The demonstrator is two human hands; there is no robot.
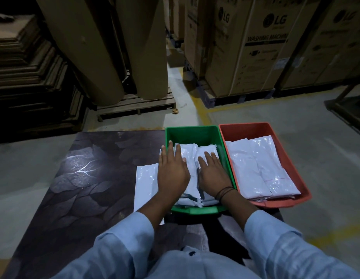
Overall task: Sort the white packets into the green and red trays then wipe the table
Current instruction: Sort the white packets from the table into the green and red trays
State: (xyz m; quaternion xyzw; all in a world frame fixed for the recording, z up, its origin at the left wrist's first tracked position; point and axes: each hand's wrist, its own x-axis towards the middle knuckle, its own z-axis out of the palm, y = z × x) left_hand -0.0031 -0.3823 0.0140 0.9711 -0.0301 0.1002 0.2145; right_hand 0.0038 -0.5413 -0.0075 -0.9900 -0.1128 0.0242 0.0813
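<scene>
The green tray point(192, 133) stands at the right end of the dark table point(74, 178), with a pile of white packets point(190, 153) inside. My left hand point(172, 170) and my right hand point(213, 174) lie flat, fingers straight, pressing down on that pile. One white packet point(145, 186) lies on the table just left of the green tray, partly under my left forearm. The red tray point(253, 128) sits to the right of the green one and holds larger white packets point(259, 168).
The table has a dark leaf-patterned top; its left part is bare. Beyond it are large brown paper rolls point(114, 47) on a wooden pallet point(138, 104), stacked cardboard at left, and LG washing-machine boxes point(265, 47) at right. Concrete floor with yellow lines surrounds it.
</scene>
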